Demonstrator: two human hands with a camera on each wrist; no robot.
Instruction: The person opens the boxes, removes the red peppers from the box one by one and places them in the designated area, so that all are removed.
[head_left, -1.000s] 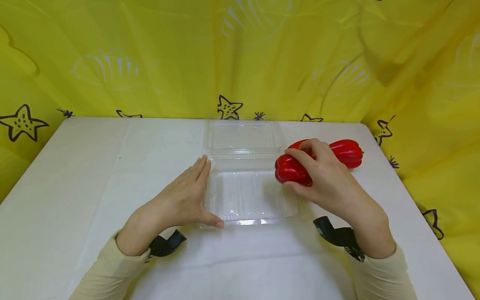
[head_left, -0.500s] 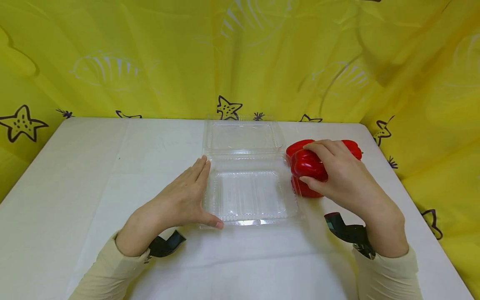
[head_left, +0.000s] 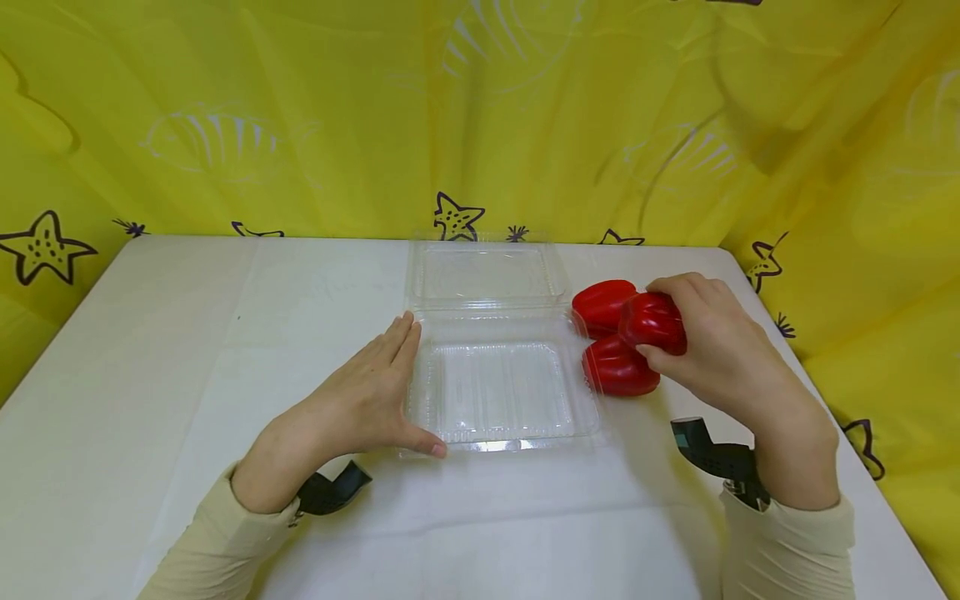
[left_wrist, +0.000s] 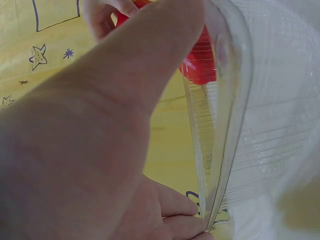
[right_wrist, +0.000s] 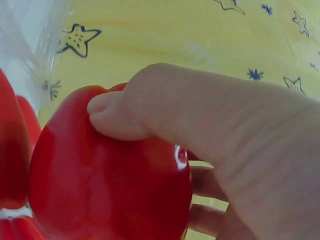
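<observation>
My right hand (head_left: 716,354) grips a red bell pepper (head_left: 652,323), thumb pressed on its side in the right wrist view. Two more red bell peppers lie just left of it: a rear pepper (head_left: 603,307) and a front pepper (head_left: 620,367), both beside the right rim of a clear plastic clamshell container (head_left: 510,443). The held one overlaps both in the head view. With fingers straight together, my left hand (head_left: 367,392) rests along the container's left edge, its thumb at the front left corner. The clear lid (head_left: 487,271) stands folded back behind the base.
A white-covered table (head_left: 487,525) bears everything. Yellow patterned cloth (head_left: 337,125) hangs behind the table and along its right side. Each wrist carries a black camera mount, the left mount (head_left: 333,489) and the right mount (head_left: 712,457).
My right hand has moved right with the bell pepper, away from the container, uncovering the front pepper. The pepper seen at the far right earlier is now hidden by the hand. My left hand stays put.
</observation>
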